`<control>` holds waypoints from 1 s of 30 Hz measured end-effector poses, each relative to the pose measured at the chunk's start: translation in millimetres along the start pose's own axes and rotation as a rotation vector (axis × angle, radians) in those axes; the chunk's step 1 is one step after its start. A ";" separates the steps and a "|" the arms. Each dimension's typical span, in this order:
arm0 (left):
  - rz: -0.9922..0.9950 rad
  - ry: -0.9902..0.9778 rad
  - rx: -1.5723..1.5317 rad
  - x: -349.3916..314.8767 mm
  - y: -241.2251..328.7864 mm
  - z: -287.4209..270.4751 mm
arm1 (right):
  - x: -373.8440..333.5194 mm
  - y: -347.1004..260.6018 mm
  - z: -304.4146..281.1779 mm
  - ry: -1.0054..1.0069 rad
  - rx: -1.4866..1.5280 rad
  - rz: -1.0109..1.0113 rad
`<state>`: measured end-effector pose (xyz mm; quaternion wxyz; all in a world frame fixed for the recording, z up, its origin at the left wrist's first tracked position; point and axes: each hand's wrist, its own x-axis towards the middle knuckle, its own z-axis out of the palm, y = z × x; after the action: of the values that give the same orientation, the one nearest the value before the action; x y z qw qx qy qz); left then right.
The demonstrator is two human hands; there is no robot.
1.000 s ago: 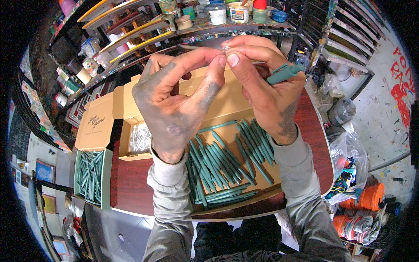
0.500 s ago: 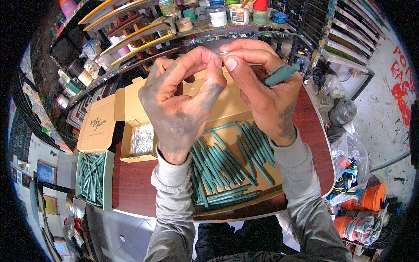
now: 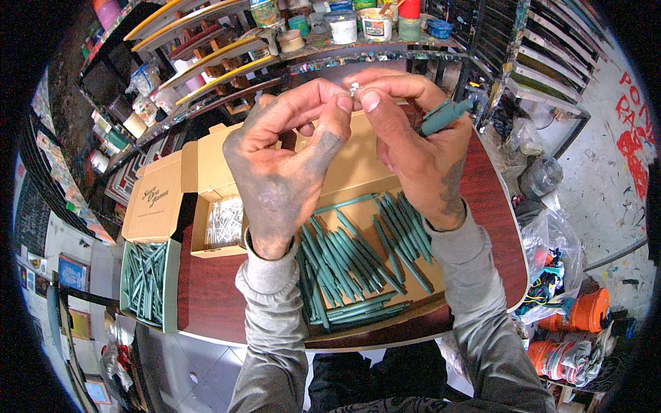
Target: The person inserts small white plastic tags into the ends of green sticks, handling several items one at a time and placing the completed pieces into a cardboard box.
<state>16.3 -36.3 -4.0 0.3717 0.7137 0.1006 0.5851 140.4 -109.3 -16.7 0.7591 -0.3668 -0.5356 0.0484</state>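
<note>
Wooden red-brown table [image 3: 489, 199] lies well below both raised hands, bearing a cardboard tray [image 3: 420, 303] of loose green pen barrels [image 3: 344, 261]. Right hand [image 3: 420, 148] grips one green pen barrel [image 3: 446, 117] in its curled fingers, long axis pointing up and away to the right. Left hand [image 3: 289, 172] meets it thumb to fingertip, both pinching a tiny silvery part [image 3: 354, 88] between them, equally near to either.

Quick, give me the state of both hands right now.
Left hand: pinching a small silvery part at its fingertips.
Right hand: pinching the same part, green pen barrel held too.
</note>
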 end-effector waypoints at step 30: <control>-0.127 -0.022 -0.227 -1.3 5.8 3.8 | -1.8 0.3 9.1 -0.015 0.142 -0.055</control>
<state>17.6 -42.7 -1.4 0.4874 0.6658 0.0746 0.5600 132.0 -105.3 -16.8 0.7801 -0.2968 -0.5465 0.0681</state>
